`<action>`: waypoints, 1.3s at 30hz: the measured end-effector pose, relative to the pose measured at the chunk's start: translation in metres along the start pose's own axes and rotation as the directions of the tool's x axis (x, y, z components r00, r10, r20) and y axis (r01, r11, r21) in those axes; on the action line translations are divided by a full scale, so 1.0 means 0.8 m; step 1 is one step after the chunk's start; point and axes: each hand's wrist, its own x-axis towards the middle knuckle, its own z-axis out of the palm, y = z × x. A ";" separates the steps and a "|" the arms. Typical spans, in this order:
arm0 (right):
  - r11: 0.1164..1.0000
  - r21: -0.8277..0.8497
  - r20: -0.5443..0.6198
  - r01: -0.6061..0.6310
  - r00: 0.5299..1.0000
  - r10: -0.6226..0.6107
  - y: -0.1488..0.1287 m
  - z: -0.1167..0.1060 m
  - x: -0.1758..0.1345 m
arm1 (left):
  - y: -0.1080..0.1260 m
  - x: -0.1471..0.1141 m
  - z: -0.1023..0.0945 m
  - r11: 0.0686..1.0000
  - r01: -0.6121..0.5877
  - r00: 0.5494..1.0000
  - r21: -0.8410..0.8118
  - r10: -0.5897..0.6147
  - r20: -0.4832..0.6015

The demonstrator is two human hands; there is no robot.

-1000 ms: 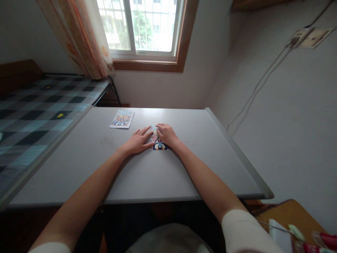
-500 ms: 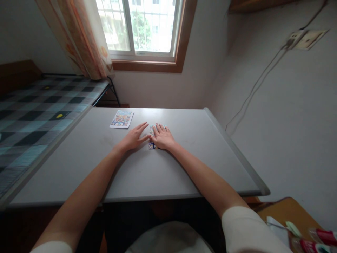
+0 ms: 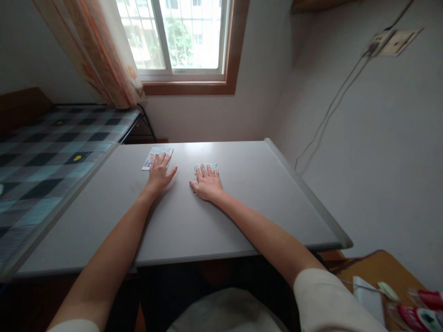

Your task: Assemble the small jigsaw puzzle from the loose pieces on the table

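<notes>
My left hand [image 3: 159, 174] is open, fingers spread, over the lower right part of a printed picture sheet [image 3: 148, 161] with a white border. Whether the fingertips touch the paper I cannot tell. My right hand [image 3: 208, 183] lies flat with fingers apart on a small, colourfully printed rectangular piece [image 3: 206, 166]. Its far edge and a strip on the left show; the palm covers most of the rest. Both printed things rest on the light grey table [image 3: 228, 226], the sheet to the left of the rectangular piece.
A checked bed [image 3: 104, 121] stands along the table's left side. Beyond the far edge are a window [image 3: 194, 34] and a curtain [image 3: 114, 69]. A cable [image 3: 327, 113] hangs down the right wall. At the lower right, a wooden stool-like surface [image 3: 377, 263] holds several items, including red-labelled containers [image 3: 411, 313].
My left hand has moved left and away from the rectangular piece, to the picture sheet. My right hand stays on its piece, slightly shifted, with more of the far edge visible. The view has shifted a little.
</notes>
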 end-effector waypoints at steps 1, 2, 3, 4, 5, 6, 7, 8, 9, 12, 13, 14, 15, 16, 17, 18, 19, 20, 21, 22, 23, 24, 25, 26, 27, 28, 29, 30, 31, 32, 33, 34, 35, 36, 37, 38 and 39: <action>1.000 -0.005 0.006 0.003 1.000 -0.003 0.005 -0.001 0.003 | 0.000 0.000 0.000 1.000 0.001 1.000 -0.009 -0.001 0.001; 1.000 -0.012 0.012 0.003 1.000 -0.003 0.012 -0.003 0.007 | 0.000 0.000 0.001 1.000 0.000 1.000 -0.018 0.000 0.000; 1.000 -0.021 0.010 -0.001 1.000 0.001 0.022 -0.005 0.012 | 0.000 -0.001 0.001 1.000 -0.004 1.000 -0.025 0.004 -0.004; 0.999 -0.034 0.007 -0.014 1.000 0.015 0.035 -0.009 0.016 | 0.001 -0.001 0.001 0.999 -0.009 1.000 -0.031 0.009 -0.009; 0.998 -0.053 -0.006 -0.037 0.999 0.037 0.050 -0.014 0.022 | 0.002 -0.001 0.001 0.999 -0.016 1.000 -0.033 0.015 -0.013; 0.995 -0.076 -0.028 -0.060 0.998 0.058 0.068 -0.020 0.027 | 0.003 0.000 0.001 0.999 -0.021 1.000 -0.033 0.021 -0.015; 0.989 -0.102 -0.056 -0.104 0.994 0.098 0.087 -0.026 0.031 | 0.005 -0.001 0.000 0.999 -0.024 1.000 -0.030 0.024 -0.016; 0.980 -0.128 -0.069 -0.154 0.987 0.146 0.106 -0.033 0.035 | 0.007 -0.001 -0.001 0.999 -0.025 1.000 -0.022 0.024 -0.011; 0.968 -0.155 -0.084 -0.199 0.979 0.187 0.125 -0.041 0.037 | 0.009 -0.001 -0.003 1.000 -0.020 1.000 -0.010 0.020 -0.004; 0.944 -0.199 -0.127 -0.262 0.962 0.241 0.175 -0.065 0.039 | 0.012 -0.004 -0.008 0.998 0.042 0.999 0.048 -0.043 0.032; 0.939 -0.206 -0.134 -0.274 0.959 0.250 0.188 -0.072 0.038 | 0.011 -0.006 -0.010 0.993 0.092 0.995 0.072 -0.094 0.028; 0.935 -0.212 -0.143 -0.286 0.955 0.260 0.199 -0.078 0.036 | 0.008 -0.007 -0.011 0.985 0.145 0.989 0.093 -0.148 0.025; 0.930 -0.217 -0.150 -0.296 0.952 0.267 0.208 -0.084 0.035 | 0.005 -0.008 -0.011 0.973 0.203 0.978 0.109 -0.207 0.024; 0.927 -0.222 -0.155 -0.303 0.949 0.273 0.215 -0.088 0.035 | 0.000 -0.008 -0.011 0.958 0.259 0.963 0.121 -0.265 0.036; 0.924 -0.225 -0.159 -0.308 0.948 0.277 0.221 -0.092 0.035 | -0.005 -0.008 -0.010 0.943 0.308 0.947 0.129 -0.317 0.052; 0.923 -0.227 -0.162 -0.310 0.947 0.278 0.223 -0.094 0.037 | -0.010 -0.008 -0.009 0.926 0.352 0.929 0.138 -0.364 0.069; 0.923 -0.229 -0.163 -0.309 0.947 0.277 0.223 -0.095 0.039 | -0.015 -0.008 -0.008 0.913 0.383 0.915 0.145 -0.396 0.076; 0.925 -0.227 -0.167 -0.305 0.948 0.271 0.220 -0.095 0.044 | -0.018 -0.008 -0.007 0.907 0.391 0.909 0.159 -0.407 0.086; 0.931 -0.218 -0.172 -0.293 0.951 0.258 0.214 -0.094 0.048 | -0.019 -0.008 -0.007 0.905 0.385 0.910 0.179 -0.404 0.087; 0.939 -0.209 -0.174 -0.273 0.955 0.239 0.204 -0.093 0.053 | -0.018 -0.008 -0.007 0.908 0.370 0.916 0.197 -0.392 0.086; 0.956 -0.175 -0.186 -0.235 0.962 0.202 0.190 -0.090 0.058 | -0.015 -0.008 -0.007 0.910 0.356 0.920 0.211 -0.381 0.088; 0.974 -0.142 -0.190 -0.175 0.971 0.147 0.172 -0.086 0.062 | -0.009 -0.009 -0.008 0.916 0.339 0.926 0.215 -0.365 0.094; 0.988 -0.115 -0.175 -0.104 0.981 0.082 0.152 -0.081 0.064 | -0.002 -0.010 -0.008 0.925 0.318 0.933 0.210 -0.345 0.106; 0.995 -0.092 -0.164 -0.039 0.986 0.024 0.129 -0.075 0.064 | 0.006 -0.012 -0.008 0.936 0.290 0.940 0.200 -0.317 0.124; 0.997 -0.071 -0.151 0.026 0.988 -0.037 0.106 -0.068 0.062 | 0.015 -0.014 -0.007 0.950 0.248 0.951 0.187 -0.276 0.140; 0.994 -0.053 -0.139 0.090 0.986 -0.097 0.083 -0.061 0.058 | 0.024 -0.016 -0.006 0.961 0.206 0.958 0.184 -0.236 0.161; 0.989 -0.041 -0.133 0.143 0.980 -0.147 0.061 -0.052 0.053 | 0.032 -0.018 -0.004 0.971 0.154 0.967 0.181 -0.186 0.176; 0.983 -0.033 -0.120 0.183 0.975 -0.185 0.043 -0.044 0.047 | 0.039 -0.020 -0.002 0.982 0.078 0.973 0.170 -0.112 0.201; 0.975 -0.028 -0.105 0.221 0.969 -0.223 0.027 -0.036 0.040 | 0.045 -0.022 0.000 0.989 0.001 0.973 0.149 -0.035 0.227; 0.967 -0.028 -0.086 0.254 0.963 -0.255 0.016 -0.028 0.034 | 0.049 -0.023 0.002 0.990 -0.080 0.964 0.115 0.047 0.263; 0.963 -0.032 -0.082 0.268 0.959 -0.270 0.010 -0.022 0.028 | 0.051 -0.024 0.004 0.986 -0.146 0.950 0.074 0.119 0.289; 0.962 -0.039 -0.090 0.271 0.958 -0.273 0.008 -0.017 0.023 | 0.052 -0.024 0.005 0.981 -0.190 0.940 0.043 0.169 0.297; 0.965 -0.049 -0.101 0.257 0.960 -0.261 0.010 -0.015 0.020 | 0.051 -0.024 0.005 0.978 -0.208 0.937 0.021 0.193 0.291; 0.971 -0.058 -0.112 0.230 0.965 -0.235 0.015 -0.013 0.018 | 0.050 -0.023 0.005 0.978 -0.208 0.940 0.008 0.198 0.277; 0.979 -0.066 -0.122 0.191 0.973 -0.197 0.024 -0.014 0.018 | 0.049 -0.022 0.005 0.981 -0.194 0.948 0.004 0.187 0.258; 0.987 -0.073 -0.126 0.141 0.981 -0.149 0.035 -0.015 0.018 | 0.048 -0.021 0.005 0.985 -0.173 0.957 0.006 0.167 0.239; 0.993 -0.078 -0.127 0.084 0.987 -0.093 0.047 -0.017 0.019 | 0.047 -0.021 0.005 0.988 -0.152 0.963 0.011 0.146 0.225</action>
